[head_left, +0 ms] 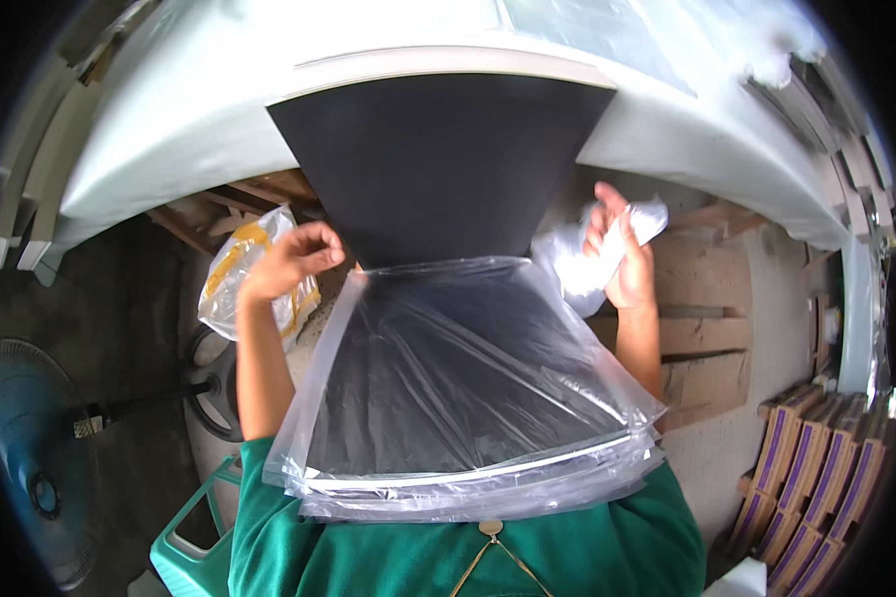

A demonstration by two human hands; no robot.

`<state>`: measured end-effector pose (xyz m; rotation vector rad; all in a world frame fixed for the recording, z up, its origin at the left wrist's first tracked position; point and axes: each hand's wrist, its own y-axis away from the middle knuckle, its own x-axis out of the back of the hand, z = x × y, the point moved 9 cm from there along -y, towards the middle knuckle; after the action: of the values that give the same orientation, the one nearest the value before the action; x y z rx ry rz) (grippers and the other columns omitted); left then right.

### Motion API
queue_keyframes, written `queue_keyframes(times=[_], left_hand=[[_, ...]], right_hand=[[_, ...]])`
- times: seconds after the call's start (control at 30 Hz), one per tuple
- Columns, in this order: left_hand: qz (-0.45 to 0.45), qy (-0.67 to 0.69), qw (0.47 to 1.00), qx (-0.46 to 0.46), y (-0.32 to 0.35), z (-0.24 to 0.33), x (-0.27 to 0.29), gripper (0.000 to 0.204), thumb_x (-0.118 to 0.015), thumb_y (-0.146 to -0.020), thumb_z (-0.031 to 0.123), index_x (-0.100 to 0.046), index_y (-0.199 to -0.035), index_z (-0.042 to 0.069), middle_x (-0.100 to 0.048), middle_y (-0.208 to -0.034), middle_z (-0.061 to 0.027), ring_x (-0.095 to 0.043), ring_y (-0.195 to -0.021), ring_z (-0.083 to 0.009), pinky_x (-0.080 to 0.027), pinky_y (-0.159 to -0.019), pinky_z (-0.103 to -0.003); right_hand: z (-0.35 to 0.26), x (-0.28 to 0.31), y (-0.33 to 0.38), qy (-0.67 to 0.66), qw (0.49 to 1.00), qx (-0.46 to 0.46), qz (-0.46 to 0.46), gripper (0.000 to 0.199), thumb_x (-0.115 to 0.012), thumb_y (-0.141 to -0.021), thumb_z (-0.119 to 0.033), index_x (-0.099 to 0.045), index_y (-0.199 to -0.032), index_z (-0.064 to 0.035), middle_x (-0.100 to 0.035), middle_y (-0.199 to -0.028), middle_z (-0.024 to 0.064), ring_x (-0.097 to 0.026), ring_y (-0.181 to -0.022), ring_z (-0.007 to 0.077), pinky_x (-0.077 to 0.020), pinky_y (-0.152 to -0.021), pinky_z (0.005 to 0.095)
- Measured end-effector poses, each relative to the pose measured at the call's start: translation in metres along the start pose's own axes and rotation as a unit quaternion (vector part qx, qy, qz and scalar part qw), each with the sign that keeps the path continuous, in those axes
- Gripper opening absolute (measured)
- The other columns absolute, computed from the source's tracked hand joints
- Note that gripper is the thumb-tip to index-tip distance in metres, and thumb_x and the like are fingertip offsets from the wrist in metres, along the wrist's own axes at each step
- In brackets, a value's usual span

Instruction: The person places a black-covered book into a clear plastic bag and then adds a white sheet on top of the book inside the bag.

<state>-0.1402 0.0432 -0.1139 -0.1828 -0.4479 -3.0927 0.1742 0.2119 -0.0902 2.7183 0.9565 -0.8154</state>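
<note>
A large flat black panel leans from the edge of the white-covered table toward me. Its near part lies inside a clear plastic bag, which spreads creased over my lap. My left hand hovers beside the panel's left edge with its fingers loosely curled, and nothing shows in them. To the right of the panel, my right hand is closed around crumpled white plastic, part of which sticks out past the fingers. The bag's layered edge rests against my green shirt.
A clear bag with yellow tape is beyond my left forearm. A blue fan and a green plastic stool stand at left. Wooden pallet boards lie at right, near stacked brown cartons. The white-covered table curves across the far side.
</note>
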Motion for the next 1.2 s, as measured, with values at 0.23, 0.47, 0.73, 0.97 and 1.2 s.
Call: queue_keyframes(times=[0.23,0.47,0.73,0.97,1.2], left_hand=[[0.089,-0.241,0.898,-0.357,0.013,0.191,-0.125,0.02,-0.065,-0.077,0.015,-0.056,-0.084,-0.002,-0.051,-0.074,-0.0048,-0.048,-0.062,-0.01,-0.04,-0.058,-0.024],[0.147,0.075,0.951,-0.262,0.003,0.161,-0.09,0.013,-0.066,-0.076,0.006,-0.054,-0.076,0.003,-0.05,-0.064,0.0037,-0.041,-0.06,-0.0019,-0.036,-0.055,-0.017],[0.056,0.107,0.978,-0.17,-0.002,0.148,-0.095,0.018,-0.067,-0.076,0.009,-0.056,-0.086,-0.001,-0.044,-0.066,0.0028,-0.038,-0.061,-0.0028,-0.033,-0.054,-0.017],[0.162,-0.003,0.93,-0.33,0.007,0.165,-0.083,0.008,-0.063,-0.078,0.008,-0.062,-0.079,0.001,-0.053,-0.073,-0.0008,-0.047,-0.07,-0.0061,-0.038,-0.066,-0.02],[0.162,0.078,0.954,-0.241,0.006,0.154,-0.083,0.008,-0.066,-0.075,0.005,-0.06,-0.076,0.001,-0.055,-0.069,0.0,-0.047,-0.064,-0.0046,-0.039,-0.06,-0.019]], right_hand=[[-0.027,-0.186,-0.006,-0.085,0.975,-0.03,-0.202,0.067,-0.036,-0.089,-0.044,-0.01,-0.136,-0.0036,-0.017,-0.138,0.0168,-0.028,-0.124,0.027,-0.0278,-0.1,0.0418],[-0.006,-0.149,-0.012,0.046,0.991,-0.07,-0.102,0.03,-0.062,-0.08,-0.013,-0.054,-0.105,-0.0006,-0.06,-0.09,0.0024,-0.056,-0.082,0.0082,-0.0447,-0.073,0.0226],[-0.006,-0.139,-0.014,0.003,0.997,-0.067,-0.034,0.025,-0.066,-0.074,-0.008,-0.058,-0.096,-0.0001,-0.061,-0.089,0.0055,-0.058,-0.079,0.0111,-0.0462,-0.071,0.0248],[-0.004,-0.148,-0.013,0.018,0.995,-0.044,-0.09,0.025,-0.067,-0.075,-0.011,-0.059,-0.097,-0.0012,-0.061,-0.087,0.0035,-0.056,-0.078,0.0088,-0.0446,-0.068,0.0231],[0.0,-0.148,-0.012,0.013,0.998,-0.035,-0.052,0.024,-0.066,-0.075,-0.009,-0.058,-0.097,-0.0023,-0.06,-0.087,0.0016,-0.056,-0.076,0.0077,-0.0444,-0.067,0.0229]])
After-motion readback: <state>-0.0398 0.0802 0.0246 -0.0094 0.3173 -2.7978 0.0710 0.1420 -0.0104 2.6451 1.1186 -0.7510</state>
